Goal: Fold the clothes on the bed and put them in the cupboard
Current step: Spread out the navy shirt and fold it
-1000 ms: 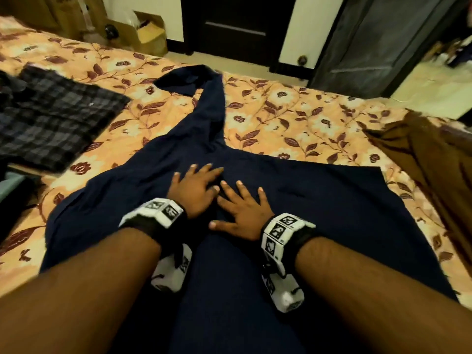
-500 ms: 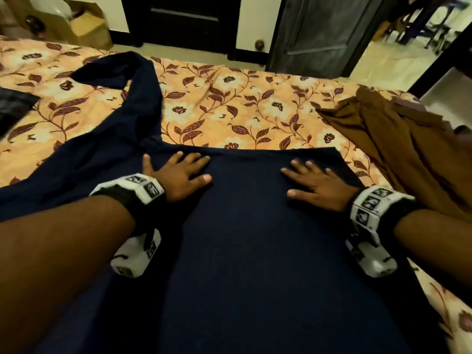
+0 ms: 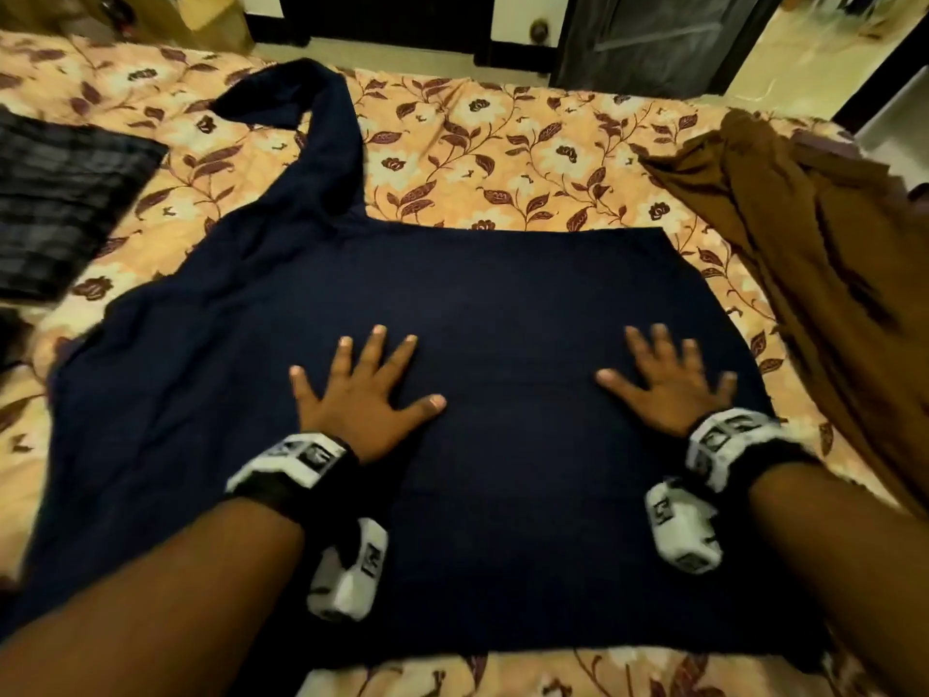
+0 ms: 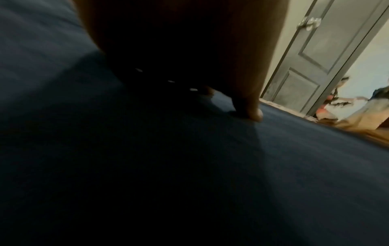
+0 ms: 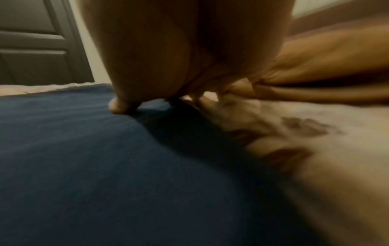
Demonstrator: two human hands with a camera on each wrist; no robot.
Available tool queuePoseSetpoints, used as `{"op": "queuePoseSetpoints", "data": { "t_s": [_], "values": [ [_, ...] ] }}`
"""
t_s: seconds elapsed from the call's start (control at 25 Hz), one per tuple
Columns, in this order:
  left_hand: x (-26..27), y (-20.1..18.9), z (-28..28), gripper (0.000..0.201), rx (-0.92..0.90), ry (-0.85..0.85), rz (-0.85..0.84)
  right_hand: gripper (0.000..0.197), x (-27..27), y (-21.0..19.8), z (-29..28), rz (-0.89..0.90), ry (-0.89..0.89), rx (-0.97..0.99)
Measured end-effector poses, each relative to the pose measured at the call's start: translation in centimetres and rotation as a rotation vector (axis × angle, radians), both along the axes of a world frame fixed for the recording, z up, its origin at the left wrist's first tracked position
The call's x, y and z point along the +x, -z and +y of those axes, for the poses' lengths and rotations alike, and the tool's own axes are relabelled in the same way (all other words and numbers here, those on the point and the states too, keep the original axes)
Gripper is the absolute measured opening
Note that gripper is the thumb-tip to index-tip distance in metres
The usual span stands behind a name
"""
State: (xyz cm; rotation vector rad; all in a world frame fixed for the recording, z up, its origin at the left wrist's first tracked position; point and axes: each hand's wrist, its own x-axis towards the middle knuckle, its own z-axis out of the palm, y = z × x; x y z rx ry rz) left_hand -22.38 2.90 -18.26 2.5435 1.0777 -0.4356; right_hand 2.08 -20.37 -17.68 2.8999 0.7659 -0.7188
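Note:
A dark navy garment (image 3: 502, 304) lies spread flat on the floral bedsheet (image 3: 502, 158), one long sleeve (image 3: 327, 143) reaching toward the far left. My left hand (image 3: 362, 389) presses flat on its middle with fingers spread. My right hand (image 3: 668, 379) presses flat near its right edge, fingers spread too. In the left wrist view the thumb (image 4: 315, 114) touches the navy cloth (image 4: 210, 166). The right wrist view shows the thumb (image 5: 118, 104) on the navy cloth (image 5: 84, 158), close to the cloth's edge. The cupboard is not in view.
A brown garment (image 3: 804, 254) lies crumpled on the bed's right side. A dark plaid garment (image 3: 55, 203) rests at the left. Beyond the bed stand a grey door (image 3: 653, 37), a dark doorway and a cardboard box (image 3: 216, 12) on the floor.
Both hands started together at the garment's middle; the right one slid out to the right edge. Both have since drawn back toward me, fingers spread wider.

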Motion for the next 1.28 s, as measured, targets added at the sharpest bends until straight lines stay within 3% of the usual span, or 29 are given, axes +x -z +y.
{"op": "queuePoseSetpoints", "data": {
  "t_s": [0.08,0.12,0.2,0.28,0.36,0.4,0.48,0.6,0.64,0.68,0.76,0.84,0.92,1.0,1.08,1.12,1.16,1.28],
  "values": [
    [-5.3,-1.4,3.7,0.098,0.009,-0.157,0.099,0.143,4.8,-1.2,-6.4,-0.085,0.23,-0.097],
    [-7.4,-2.1,4.2,0.101,0.052,-0.206,0.137,0.144,5.0,-2.7,-8.4,-0.139,0.276,-0.139],
    [-8.5,-3.3,1.1,0.094,0.101,-0.204,0.115,0.11,0.2,-4.9,-8.3,-0.149,0.159,-0.161],
    [-6.5,-2.7,-7.1,0.084,0.018,-0.044,-0.048,0.083,-7.3,-3.5,-4.4,-0.003,-0.125,-0.072],
    [-5.6,-1.0,-15.1,0.077,-0.086,0.035,-0.111,0.084,-16.2,-0.8,-2.2,0.079,-0.293,0.006],
    [-6.2,-0.4,-16.0,0.079,-0.069,0.033,-0.112,0.085,-17.7,0.1,-2.5,0.068,-0.288,0.045],
    [-10.4,0.2,-14.2,0.083,-0.041,-0.073,-0.04,0.086,-17.0,-0.3,-7.4,0.048,-0.095,0.016],
    [-15.1,-1.4,-11.2,0.091,0.049,-0.479,0.045,0.103,-12.7,-3.3,-14.3,-0.025,0.32,-0.126],
    [-14.3,-1.8,-11.2,0.09,0.063,-0.504,0.024,0.108,-12.2,-4.2,-14.0,-0.046,0.327,-0.17],
    [-12.6,-2.0,-12.0,0.084,0.065,-0.42,-0.027,0.109,-12.8,-4.5,-12.3,-0.071,0.231,-0.156],
    [-8.3,-1.6,-15.2,0.07,-0.041,-0.113,-0.109,0.11,-16.4,-3.2,-6.7,0.021,-0.109,-0.02],
    [-7.3,-0.7,-17.1,0.065,-0.151,0.057,-0.126,0.104,-20.9,-1.0,-3.4,0.132,-0.322,0.068],
    [-10.2,-0.3,-16.5,0.075,-0.132,0.044,-0.035,0.09,-21.2,-0.5,-3.8,0.103,-0.278,0.076],
    [-13.6,-0.7,-14.9,0.081,-0.084,-0.188,0.058,0.086,-18.7,-0.6,-6.3,0.067,-0.006,0.011],
    [-12.9,-2.2,-12.3,0.089,0.02,-0.407,0.093,0.089,-15.5,-2.0,-6.2,0.077,0.263,-0.061],
    [-10.8,-3.0,-10.9,0.087,0.104,-0.376,0.027,0.087,-14.4,-2.2,-4.7,0.072,0.262,-0.053],
    [-8.0,-3.5,-9.4,0.081,0.154,-0.27,-0.071,0.083,-14.1,-2.3,-2.1,0.046,0.141,-0.003],
    [-0.9,-3.0,-5.8,0.06,-0.031,-0.043,-0.137,0.068,-15.7,-1.7,7.2,0.09,-0.294,0.151]
  ]
}}
